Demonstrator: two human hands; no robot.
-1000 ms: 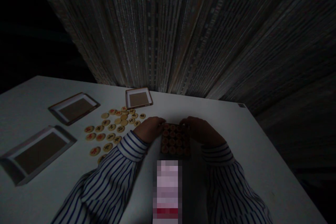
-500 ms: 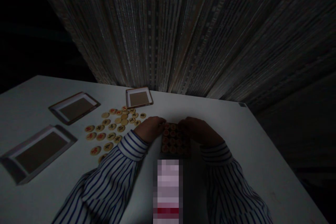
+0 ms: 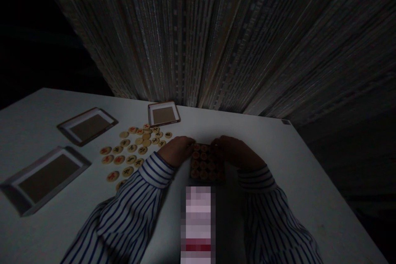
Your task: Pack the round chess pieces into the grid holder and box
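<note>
We see a small dark square tray lying flat on the pale table, right between the two hands. It is packed with round wooden discs in tidy rows, each with a reddish mark on its top; the light is too dim for us to read the marks. The left hand lies against the tray's left far corner, fingers curled down onto the edge, and the right hand meets the far right corner in the same way. Both hands touch the tray, but we cannot tell whether either is truly clamped on it or only resting there. Striped sleeves cover both wrists.

Just to the left of the left hand, loose discs lie scattered flat on the table, pale tan with red or dark marks. Beyond them, farther than the left hand, sits a small empty tray. Well off to the left lie two larger shallow trays, brown inside with pale rims.
</note>
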